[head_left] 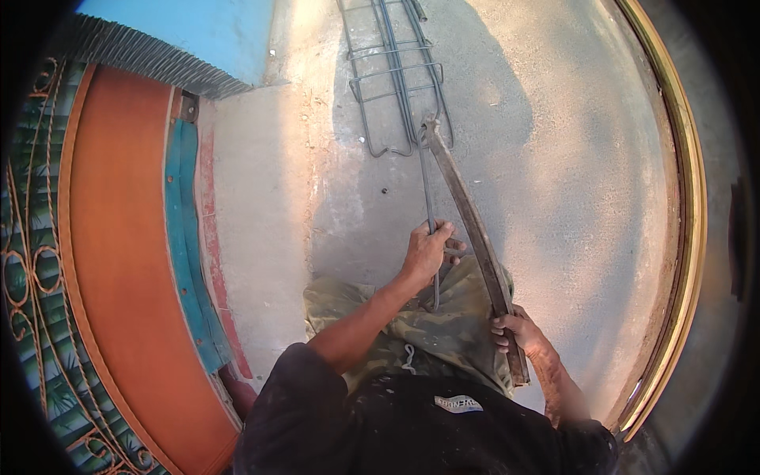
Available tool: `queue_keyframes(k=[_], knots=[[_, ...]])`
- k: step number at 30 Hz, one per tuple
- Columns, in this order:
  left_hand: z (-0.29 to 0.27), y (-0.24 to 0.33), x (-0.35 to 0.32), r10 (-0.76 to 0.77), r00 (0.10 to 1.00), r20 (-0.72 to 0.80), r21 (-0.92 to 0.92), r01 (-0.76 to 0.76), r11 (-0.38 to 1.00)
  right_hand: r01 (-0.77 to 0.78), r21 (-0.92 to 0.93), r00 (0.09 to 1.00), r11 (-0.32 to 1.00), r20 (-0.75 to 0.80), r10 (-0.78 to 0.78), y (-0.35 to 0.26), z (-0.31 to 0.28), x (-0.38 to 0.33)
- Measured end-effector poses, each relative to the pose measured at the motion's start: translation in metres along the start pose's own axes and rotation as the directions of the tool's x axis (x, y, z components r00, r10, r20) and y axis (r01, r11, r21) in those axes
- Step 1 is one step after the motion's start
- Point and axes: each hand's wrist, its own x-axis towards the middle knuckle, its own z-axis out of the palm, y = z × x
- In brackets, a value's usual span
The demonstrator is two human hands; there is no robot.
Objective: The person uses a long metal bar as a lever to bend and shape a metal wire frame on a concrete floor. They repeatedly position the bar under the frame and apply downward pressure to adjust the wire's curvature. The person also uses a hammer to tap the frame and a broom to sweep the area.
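My left hand (pixel 427 255) is closed around a thin steel rod (pixel 428 190), which runs from the cage ahead back toward my lap. In my right hand (pixel 518 331) is the near end of a long, rusty metal bar (pixel 473 222), with my fingers wrapped round it. The bar slants forward and left, and its far end meets the rod at the near end of a rebar cage (pixel 396 79). Long rods and bent rectangular ties make up that cage, which lies on the concrete. Just how the bar's tip grips or touches the rod is too small to tell.
On the left stand an orange panel (pixel 119 174), a teal strip (pixel 188 237) and a scrollwork metal grille (pixel 36 269). A blue surface (pixel 190 36) with a corrugated edge is at the upper left. A long yellowish edge (pixel 687 174) curves along the right of the concrete floor (pixel 586 198).
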Motion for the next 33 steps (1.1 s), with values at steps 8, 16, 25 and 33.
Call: queue_keyframes(k=[8, 16, 25, 33], knots=[[-0.019, 0.002, -0.007, -0.036, 0.997, 0.065, -0.222, 0.05, 0.974, 0.01, -0.953, 0.727, 0.303, -0.202, -0.656, -0.008, -0.012, -0.02], [-0.011, 0.002, -0.011, 0.009, 0.999, 0.041, -0.104, -0.005, 0.995, -0.075, -0.997, 0.468, -0.013, -0.024, -0.884, 0.008, -0.057, 0.002], [0.034, -0.007, -0.009, 0.099, 0.993, -0.059, 0.015, -0.099, 0.995, -0.006, -0.993, 0.479, 0.121, -0.109, -0.871, 0.05, -0.042, 0.03], [0.037, -0.025, 0.009, 0.325, 0.943, -0.071, 0.418, -0.268, 0.868, 0.315, -0.834, 0.781, 0.453, -0.043, -0.623, 0.034, 0.003, -0.009]])
